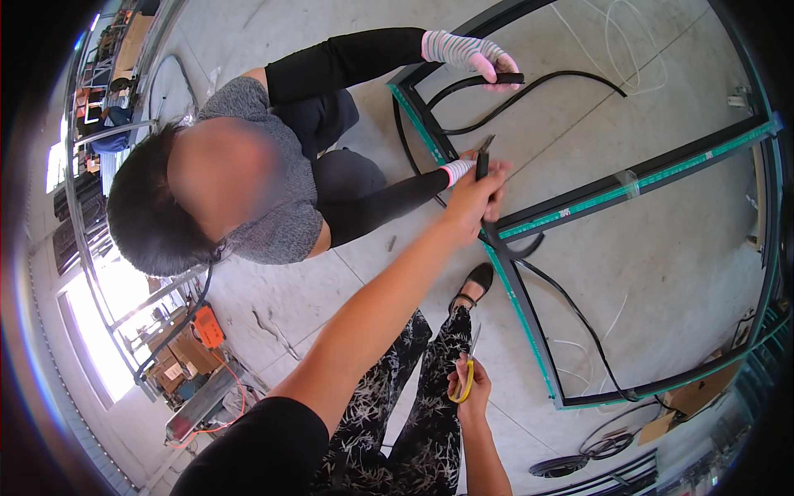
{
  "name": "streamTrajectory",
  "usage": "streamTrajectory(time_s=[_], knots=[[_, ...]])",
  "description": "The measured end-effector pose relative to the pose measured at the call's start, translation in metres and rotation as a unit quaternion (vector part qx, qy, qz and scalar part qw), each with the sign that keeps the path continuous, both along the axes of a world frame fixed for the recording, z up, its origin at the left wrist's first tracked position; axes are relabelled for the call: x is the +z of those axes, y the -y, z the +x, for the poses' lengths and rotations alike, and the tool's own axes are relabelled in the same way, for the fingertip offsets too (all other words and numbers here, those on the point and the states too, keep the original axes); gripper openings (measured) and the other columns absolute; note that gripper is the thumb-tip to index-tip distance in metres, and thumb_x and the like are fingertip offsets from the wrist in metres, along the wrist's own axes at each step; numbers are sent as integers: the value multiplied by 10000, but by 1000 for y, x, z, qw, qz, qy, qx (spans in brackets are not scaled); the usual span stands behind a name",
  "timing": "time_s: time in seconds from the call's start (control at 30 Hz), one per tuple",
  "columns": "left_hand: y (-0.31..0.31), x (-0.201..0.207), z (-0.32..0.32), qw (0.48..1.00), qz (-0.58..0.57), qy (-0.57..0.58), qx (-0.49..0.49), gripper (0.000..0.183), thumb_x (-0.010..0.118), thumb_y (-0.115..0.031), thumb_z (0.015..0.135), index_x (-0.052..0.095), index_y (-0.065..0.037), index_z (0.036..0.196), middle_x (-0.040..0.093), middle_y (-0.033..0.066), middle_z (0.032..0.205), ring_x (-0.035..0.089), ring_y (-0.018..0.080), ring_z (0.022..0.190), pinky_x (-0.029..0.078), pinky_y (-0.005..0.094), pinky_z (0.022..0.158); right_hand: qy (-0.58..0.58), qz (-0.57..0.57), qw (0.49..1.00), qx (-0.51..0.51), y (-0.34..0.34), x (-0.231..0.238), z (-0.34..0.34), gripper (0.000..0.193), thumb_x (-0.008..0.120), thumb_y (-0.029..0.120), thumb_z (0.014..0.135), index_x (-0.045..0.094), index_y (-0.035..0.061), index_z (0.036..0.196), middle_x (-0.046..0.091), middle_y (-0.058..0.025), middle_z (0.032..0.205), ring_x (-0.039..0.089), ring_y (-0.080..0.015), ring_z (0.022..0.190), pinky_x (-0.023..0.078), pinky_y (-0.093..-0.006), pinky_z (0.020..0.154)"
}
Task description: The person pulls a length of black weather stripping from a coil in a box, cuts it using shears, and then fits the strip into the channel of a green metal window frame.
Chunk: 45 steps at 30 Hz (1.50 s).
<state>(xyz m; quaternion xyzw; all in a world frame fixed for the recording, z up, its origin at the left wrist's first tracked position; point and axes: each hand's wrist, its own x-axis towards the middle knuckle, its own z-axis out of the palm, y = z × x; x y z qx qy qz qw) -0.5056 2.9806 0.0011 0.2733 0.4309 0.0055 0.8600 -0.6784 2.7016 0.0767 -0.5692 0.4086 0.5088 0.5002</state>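
My left hand [483, 197], somewhat blurred, reaches out over the near edge of a black window-like frame [519, 310] with green tape on it. Its fingers are closed round a black rubber strip [501, 242], which curls away below the hand. Lower down, in front of my patterned trousers, my right hand [474, 395] grips yellow-handled scissors [464, 385], blades pointing up and away. Opposite, a co-worker's striped glove [471, 54] holds the end of another black strip [499, 79]. The co-worker's other gloved hand is partly hidden behind mine, close to a pointed metal tool [486, 144].
The co-worker [273, 157] crouches at the left side of the frame. A long black cord [571, 302] and thin white strands [616, 41] lie inside the frame. Coiled black strip [562, 465] and cardboard [703, 388] are at the lower right. An orange box [208, 326] stands lower left.
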Motion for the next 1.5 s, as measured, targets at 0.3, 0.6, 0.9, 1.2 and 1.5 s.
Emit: streamTrajectory(time_s=[0.3,0.6,0.9,1.2,1.5], knots=[[67,9,-138,990,-65,-123,0,207,530,-196,943,544,-74,1109,446,-38,664,345,41,464,263,212,448,-34,-7,999,-37,12,-3,-7,334,698,291,859,621,59,1086,579,-29,664,507,-105,491,400,-242,424],[73,34,-212,980,-60,-190,-17,199,536,-184,942,551,-55,1093,442,-41,676,347,38,468,267,200,442,-67,-25,994,-86,22,-1,-31,278,707,302,849,646,90,1018,569,-19,643,498,-109,469,401,-252,413],[82,31,-242,973,-77,-216,5,159,528,-143,929,544,-68,1068,457,-21,657,338,48,438,251,207,420,-48,-1,995,-83,19,-1,-53,361,716,343,835,607,84,1062,544,-22,655,501,-122,510,397,-264,454],[87,33,-266,974,-98,-207,-6,164,526,-164,937,562,-67,1063,455,-27,670,354,49,459,277,205,438,-49,9,994,-100,11,-2,-79,346,709,330,842,596,92,1067,528,-22,632,499,-127,497,391,-263,438],[73,39,-262,977,-73,-199,0,154,521,-150,933,549,-55,1051,450,-18,668,342,56,455,259,210,432,-36,11,994,-98,5,1,-83,335,712,336,839,612,91,1046,538,-22,633,502,-127,492,394,-264,438]])
